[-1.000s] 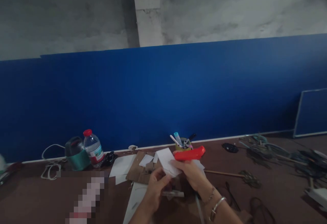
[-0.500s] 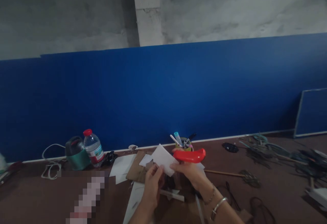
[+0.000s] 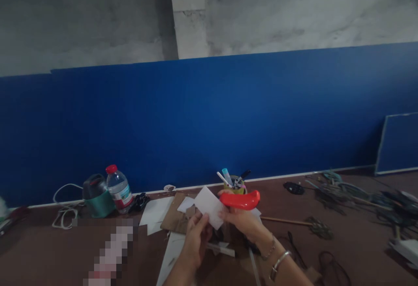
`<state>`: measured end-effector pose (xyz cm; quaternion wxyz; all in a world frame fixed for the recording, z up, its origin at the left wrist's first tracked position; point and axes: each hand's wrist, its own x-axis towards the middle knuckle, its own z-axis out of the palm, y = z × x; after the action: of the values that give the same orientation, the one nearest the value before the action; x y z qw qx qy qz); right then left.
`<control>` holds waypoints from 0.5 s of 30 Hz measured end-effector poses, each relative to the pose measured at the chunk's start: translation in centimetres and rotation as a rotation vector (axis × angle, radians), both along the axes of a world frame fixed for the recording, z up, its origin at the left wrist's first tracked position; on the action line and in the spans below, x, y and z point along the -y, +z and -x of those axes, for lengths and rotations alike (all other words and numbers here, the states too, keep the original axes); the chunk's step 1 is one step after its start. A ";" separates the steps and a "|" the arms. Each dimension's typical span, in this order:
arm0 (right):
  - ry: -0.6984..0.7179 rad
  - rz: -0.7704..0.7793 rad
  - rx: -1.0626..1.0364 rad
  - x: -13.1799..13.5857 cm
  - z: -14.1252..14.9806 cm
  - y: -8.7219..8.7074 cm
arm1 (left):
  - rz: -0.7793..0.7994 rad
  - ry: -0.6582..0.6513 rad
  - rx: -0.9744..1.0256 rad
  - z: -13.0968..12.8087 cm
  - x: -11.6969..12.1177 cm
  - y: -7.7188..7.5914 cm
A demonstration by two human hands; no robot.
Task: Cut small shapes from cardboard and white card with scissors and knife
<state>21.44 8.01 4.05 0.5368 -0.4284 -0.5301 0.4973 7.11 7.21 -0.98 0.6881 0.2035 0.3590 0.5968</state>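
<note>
A small white sheet of paper (image 3: 209, 205) is held up over the cluttered table, one corner pointing upward. My left hand (image 3: 197, 233) pinches its lower left edge between thumb and fingers. On the other side, my right hand (image 3: 243, 223) is closed around a glossy red, curved plastic object (image 3: 241, 200), whose exact kind I cannot make out. The right thumb rests near the paper's right edge. Fingers and paper hide part of the red object's left end.
Behind my hands stands a pen cup (image 3: 235, 183). A brown cardboard piece (image 3: 174, 218) and white papers (image 3: 156, 212) lie to the left, near a red-capped bottle (image 3: 120, 190). Cables and tangled stems (image 3: 336, 190) lie at the right. A blue partition (image 3: 209, 116) borders the table.
Both hands, the paper and the red object have shifted very slightly; the red object sits a touch further left. The grips look the same.
</note>
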 end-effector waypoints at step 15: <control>-0.097 -0.007 0.001 0.3 0.6 0.6 | -0.014 0.029 0.036 -0.1 -0.2 0.0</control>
<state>20.80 7.72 4.68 0.5614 -0.4520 -0.5106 0.4688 7.19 7.39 -0.95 0.6844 0.1924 0.3452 0.6127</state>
